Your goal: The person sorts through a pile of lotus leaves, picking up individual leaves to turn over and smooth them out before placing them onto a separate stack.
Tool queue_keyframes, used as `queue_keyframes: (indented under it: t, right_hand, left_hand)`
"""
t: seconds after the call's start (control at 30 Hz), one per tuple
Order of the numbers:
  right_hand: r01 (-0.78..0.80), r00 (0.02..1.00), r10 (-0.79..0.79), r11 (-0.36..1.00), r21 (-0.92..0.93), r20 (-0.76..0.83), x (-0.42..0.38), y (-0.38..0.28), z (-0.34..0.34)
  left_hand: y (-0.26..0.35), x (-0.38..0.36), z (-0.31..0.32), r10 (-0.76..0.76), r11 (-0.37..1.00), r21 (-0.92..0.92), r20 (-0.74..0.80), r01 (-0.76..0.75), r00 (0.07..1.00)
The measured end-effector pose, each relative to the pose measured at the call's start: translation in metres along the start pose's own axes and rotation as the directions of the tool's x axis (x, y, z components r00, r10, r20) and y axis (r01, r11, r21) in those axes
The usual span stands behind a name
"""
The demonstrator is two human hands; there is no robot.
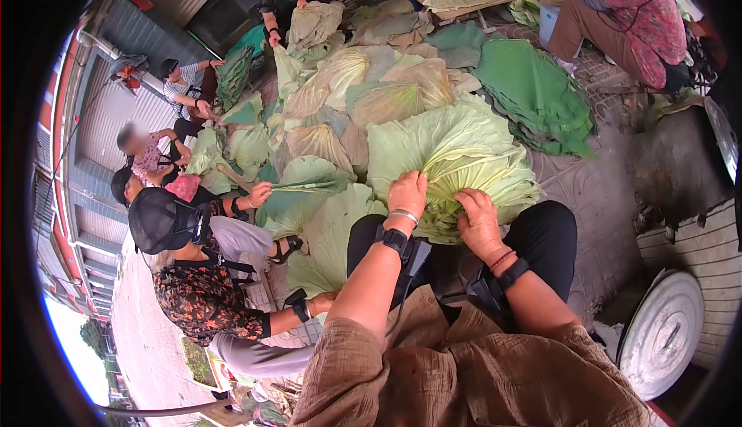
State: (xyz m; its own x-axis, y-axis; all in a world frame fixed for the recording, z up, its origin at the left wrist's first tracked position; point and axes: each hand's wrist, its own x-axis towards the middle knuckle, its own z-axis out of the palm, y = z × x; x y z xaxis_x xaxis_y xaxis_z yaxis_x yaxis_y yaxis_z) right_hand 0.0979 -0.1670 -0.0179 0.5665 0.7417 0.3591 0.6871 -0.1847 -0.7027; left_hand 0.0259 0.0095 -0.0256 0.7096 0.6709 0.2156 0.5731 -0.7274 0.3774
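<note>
Currently both hands are on one big pale-green leaf [452,160] lying across the person's lap and spilling onto the ground ahead. Left hand [406,193] rests palm-down on the leaf's near edge, fingers curled over the folded pleats — gripping the leaf, not splayed. Right hand [479,222] sits just beside it, to the right and slightly nearer the body, fingers bent and pinching the gathered ribs where they converge. The two hands are near each other but not touching.

Wrists: silver bangle [403,216] and black wrist strap [394,239] on the left; a red cord and a black band [512,272] on the right.

Surroundings — the ground ahead is covered in more leaves: a mixed pile of pale, dried-looking ones [363,87] in the middle, and a stack of darker green leaves [537,95] to the right, well apart from the hands. A round metal lid [663,334] lies at lower right on the paving.

Other people sit nearby: one in a black cap [158,220] at left, hand [260,193] on a folded leaf; a person in red patterned clothing [638,17] at upper right.
</note>
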Motion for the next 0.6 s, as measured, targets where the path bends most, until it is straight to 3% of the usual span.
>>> queue_keyframes:
  t: [0.1,0.23,0.3,0.33,0.37,0.4,0.47,0.6]
  right_hand:
    - [0.008,1.000,-0.008,1.000,0.005,-0.005,0.001,-0.002,-0.002]
    - [0.025,1.000,-0.024,1.000,0.014,-0.016,-0.003,-0.004,0.001]
    - [0.044,0.998,-0.045,0.999,-0.003,-0.038,0.000,-0.001,0.001]
    - [0.050,0.998,-0.050,0.999,-0.007,-0.037,0.001,-0.004,-0.001]
    - [0.050,0.998,-0.050,0.999,-0.010,-0.033,0.002,-0.005,-0.002]
    - [0.043,0.999,-0.043,0.999,-0.008,-0.025,0.000,-0.006,-0.002]
    - [0.052,0.998,-0.052,0.999,-0.012,-0.033,0.001,-0.007,-0.003]
    - [0.058,0.998,-0.058,0.998,-0.002,-0.024,-0.002,-0.007,-0.003]
  left_hand:
    - [-0.009,0.007,-0.014,-0.062,0.992,-0.111,-0.044,0.057,0.997]
    - [-0.036,0.017,-0.031,-0.211,0.960,-0.237,-0.261,0.150,0.942]
    - [-0.060,0.026,-0.029,-0.361,0.830,-0.526,-0.257,0.184,0.896]
    - [-0.045,0.024,-0.056,-0.459,0.640,-0.735,-0.130,0.225,0.879]
    - [-0.048,0.027,-0.060,-0.503,0.571,-0.810,-0.216,0.134,0.837]
    - [-0.066,0.030,-0.062,-0.445,0.703,-0.704,-0.324,0.101,0.835]
    - [-0.073,0.028,-0.086,-0.381,0.802,-0.593,-0.423,0.066,0.822]
    - [-0.073,0.010,-0.142,-0.329,0.875,-0.482,-0.532,0.040,0.780]
